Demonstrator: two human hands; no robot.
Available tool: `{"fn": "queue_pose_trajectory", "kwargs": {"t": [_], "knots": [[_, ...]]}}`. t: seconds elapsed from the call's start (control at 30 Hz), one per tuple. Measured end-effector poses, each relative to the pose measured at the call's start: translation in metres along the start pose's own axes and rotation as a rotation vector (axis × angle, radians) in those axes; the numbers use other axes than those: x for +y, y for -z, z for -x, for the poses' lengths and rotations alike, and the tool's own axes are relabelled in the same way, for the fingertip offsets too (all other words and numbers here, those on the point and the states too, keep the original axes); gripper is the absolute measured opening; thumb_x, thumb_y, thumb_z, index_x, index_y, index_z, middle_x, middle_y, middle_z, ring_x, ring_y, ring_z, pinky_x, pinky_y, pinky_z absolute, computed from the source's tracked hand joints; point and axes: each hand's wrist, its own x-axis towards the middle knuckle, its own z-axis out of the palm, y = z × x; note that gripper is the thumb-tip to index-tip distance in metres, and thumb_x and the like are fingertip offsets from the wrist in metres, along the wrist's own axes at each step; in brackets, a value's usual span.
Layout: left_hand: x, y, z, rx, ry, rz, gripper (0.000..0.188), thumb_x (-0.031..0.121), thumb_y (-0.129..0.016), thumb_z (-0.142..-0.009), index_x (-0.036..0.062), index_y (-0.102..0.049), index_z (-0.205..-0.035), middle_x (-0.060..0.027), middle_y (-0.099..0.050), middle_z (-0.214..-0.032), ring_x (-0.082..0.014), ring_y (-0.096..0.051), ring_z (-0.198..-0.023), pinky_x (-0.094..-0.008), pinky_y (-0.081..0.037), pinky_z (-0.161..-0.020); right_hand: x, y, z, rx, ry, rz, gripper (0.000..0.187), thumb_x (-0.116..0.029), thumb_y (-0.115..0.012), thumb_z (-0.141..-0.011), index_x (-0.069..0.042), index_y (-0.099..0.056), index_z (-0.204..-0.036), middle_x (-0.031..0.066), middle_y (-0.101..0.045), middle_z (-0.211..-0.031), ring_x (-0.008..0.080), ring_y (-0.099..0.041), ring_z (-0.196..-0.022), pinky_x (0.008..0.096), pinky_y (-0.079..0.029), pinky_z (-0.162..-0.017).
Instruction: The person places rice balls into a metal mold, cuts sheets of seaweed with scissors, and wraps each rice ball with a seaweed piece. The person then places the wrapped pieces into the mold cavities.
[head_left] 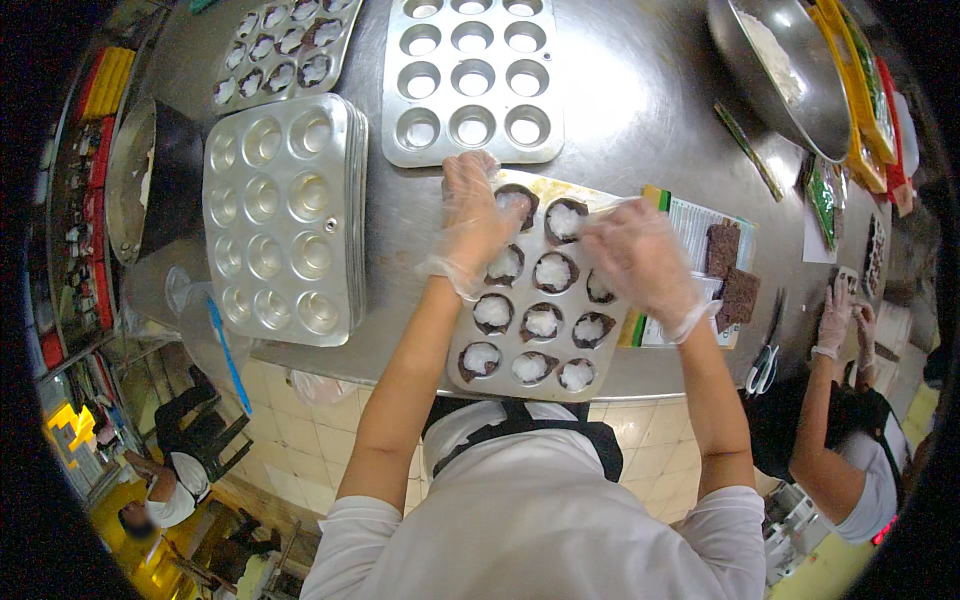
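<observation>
A metal muffin tin [505,335] lies at the near table edge, its cups lined with dark brown, ragged-edged pieces that hold a white filling [543,322]. My left hand [470,215], in a clear plastic glove, is closed at the tin's far left corner, with the thumb by the corner cup. Over the far right cups is my right hand [645,260], gloved too and slightly blurred. Its fingers are bunched beside a filled cup; whatever they hold is hidden. Dark brown slabs [738,295] rest on a printed green and white sheet [690,225] to the right.
Stacked muffin tins [285,220] stand at left, another bare tin [470,100] lies beyond, and a filled tin [285,45] sits far left. A steel bowl [785,75] of white material, scissors [763,370] and a blue-handled tool [228,350] are around. A co-worker's gloved hands [835,320] work at right.
</observation>
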Motion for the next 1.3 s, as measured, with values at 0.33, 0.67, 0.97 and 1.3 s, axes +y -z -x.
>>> {"fn": "queue_pose_trajectory", "kwargs": {"t": [0.33,0.67,0.97,1.3], "knots": [[0.001,-0.002,0.0,-0.022,0.083,-0.005,0.058,0.013,-0.07,-0.066,-0.0029,-0.035,-0.109,-0.0183,-0.036,-0.107,-0.0327,-0.039,-0.105,-0.0378,-0.033,-0.093,-0.021,-0.048,0.005,0.031,-0.051,0.155,0.026,-0.027,-0.049,-0.083,-0.011,-0.062,-0.098,0.003,-0.053,-0.114,0.023,-0.046,-0.106,0.0464,-0.029,-0.094],[0.006,0.006,0.006,0.014,0.045,0.021,0.053,0.007,-0.066,-0.066,-0.003,-0.037,-0.109,-0.0203,-0.038,-0.109,-0.0357,-0.041,-0.104,-0.0397,-0.034,-0.092,-0.021,-0.047,0.007,0.026,-0.118,0.174,0.024,-0.022,-0.048,-0.081,-0.014,-0.063,-0.098,0.0003,-0.053,-0.115,0.0226,-0.045,-0.107,0.0549,-0.02,-0.097],[-0.001,0.006,0.007,-0.009,0.048,0.031,0.051,0.003,-0.061,-0.065,-0.004,-0.036,-0.11,-0.0197,-0.038,-0.111,-0.0349,-0.039,-0.107,-0.0392,-0.034,-0.094,-0.02,-0.05,0.008,-0.022,-0.061,0.153,0.024,-0.023,-0.052,-0.079,-0.013,-0.063,-0.098,0.0007,-0.056,-0.112,0.0234,-0.045,-0.108,0.0551,-0.019,-0.099],[-0.011,0.039,0.052,-0.093,0.393,0.296,0.032,0.018,-0.053,-0.085,0.001,-0.043,-0.111,-0.0132,-0.051,-0.105,-0.0231,-0.05,-0.097,-0.0344,-0.039,-0.086,-0.008,-0.017,0.085,0.152,-0.79,-0.494,0.019,-0.014,-0.051,-0.084,0.001,-0.058,-0.093,0.017,-0.059,-0.086,0.0312,-0.055,-0.078,0.0357,-0.044,-0.072]]}}
